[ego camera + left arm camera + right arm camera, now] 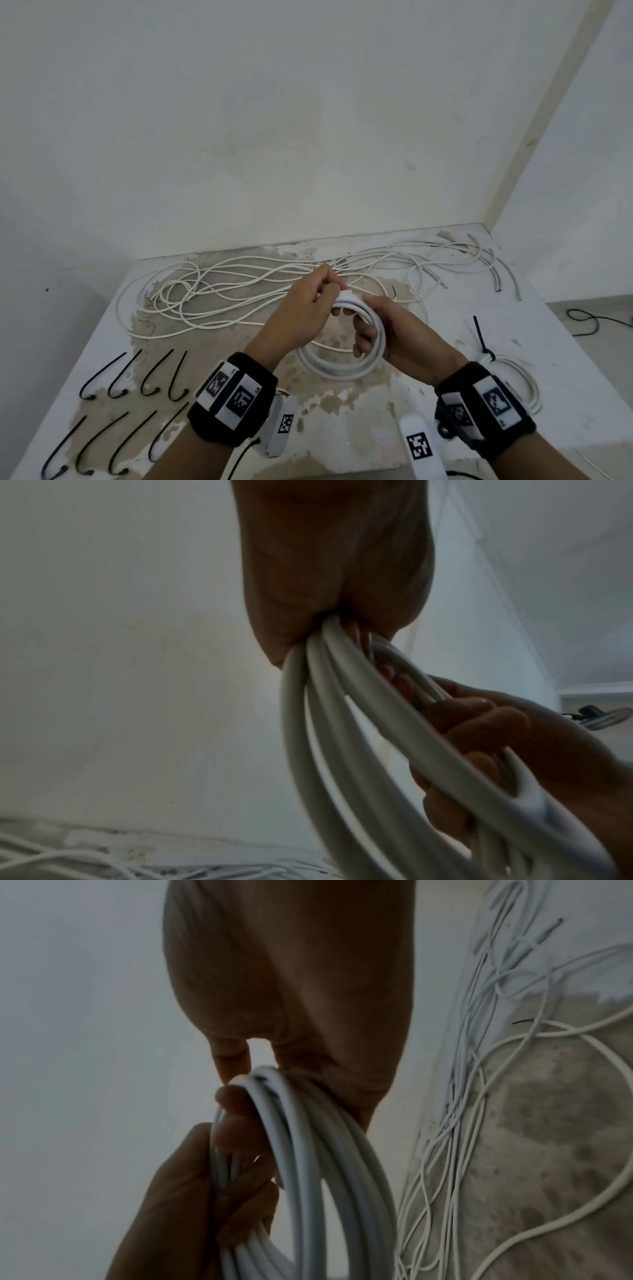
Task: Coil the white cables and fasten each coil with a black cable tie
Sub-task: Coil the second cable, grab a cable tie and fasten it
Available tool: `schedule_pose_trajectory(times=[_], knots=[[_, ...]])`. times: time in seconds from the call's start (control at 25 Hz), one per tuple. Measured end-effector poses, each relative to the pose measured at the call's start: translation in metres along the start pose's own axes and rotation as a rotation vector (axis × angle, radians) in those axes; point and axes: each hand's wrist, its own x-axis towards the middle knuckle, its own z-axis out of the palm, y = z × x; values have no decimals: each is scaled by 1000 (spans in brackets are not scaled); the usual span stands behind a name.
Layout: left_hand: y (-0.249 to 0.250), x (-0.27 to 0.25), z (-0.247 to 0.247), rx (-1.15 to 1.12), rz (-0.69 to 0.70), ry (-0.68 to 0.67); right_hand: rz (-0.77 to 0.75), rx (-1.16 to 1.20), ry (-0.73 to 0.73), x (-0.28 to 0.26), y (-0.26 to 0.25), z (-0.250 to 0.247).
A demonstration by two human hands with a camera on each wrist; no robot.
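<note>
A coil of white cable [346, 366] with several loops is held above the table's middle. My left hand [318, 294] grips the coil's top, fingers curled round the strands [318, 653]. My right hand [370, 325] clasps the coil's right side, fingers wrapped through the loops [291, 1123]. A loose tangle of white cables [222, 291] spreads over the far part of the table. Several black cable ties [120, 377] lie in two rows at the front left. No tie is on the held coil.
A finished white coil [513, 380] with a black tie [483, 339] lies at the right. The worn white table [359, 428] ends at a wall behind and on the right. A black cord [589, 322] lies on the floor at far right.
</note>
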Motion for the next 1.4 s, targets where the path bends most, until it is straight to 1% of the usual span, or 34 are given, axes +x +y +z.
schedule_pose_trajectory(times=[0.08,0.16,0.28,0.4,0.52,0.6,0.68,0.72,0.84,0.92,1.0,1.08,1.2,1.32,1.4], knots=[[1,-3,-1,105,90,-30,116,-26,-82,1,-6,0],[4,-6,1,172,157,-47,144,-120,-77,2,-9,4],[5,-6,2,140,217,-5,53,-183,26,3,-7,14],[0,-6,-1,51,186,71,-56,-213,131,4,-3,21],[-7,-4,0,213,212,186,-150,-231,182,5,-6,27],[-7,-4,1,205,297,255,-130,-226,143,4,-12,30],[-8,-4,0,164,363,265,-57,-224,45,2,-17,29],[-9,-4,-1,162,372,255,-16,-223,-8,1,-19,28],[-12,-5,-7,169,382,186,88,-141,-179,3,-22,25],[-12,-6,-10,181,387,144,157,-67,-255,5,-21,27],[-12,-8,-14,203,392,140,189,-48,-247,7,-19,30],[-14,-12,-18,171,369,147,170,-46,-210,8,-16,34],[-12,-19,-20,-20,245,111,149,13,-208,8,-13,36],[-12,-24,-17,-102,248,105,145,81,-205,8,-10,38],[-14,-25,-15,-159,243,84,141,83,-202,9,-8,40]])
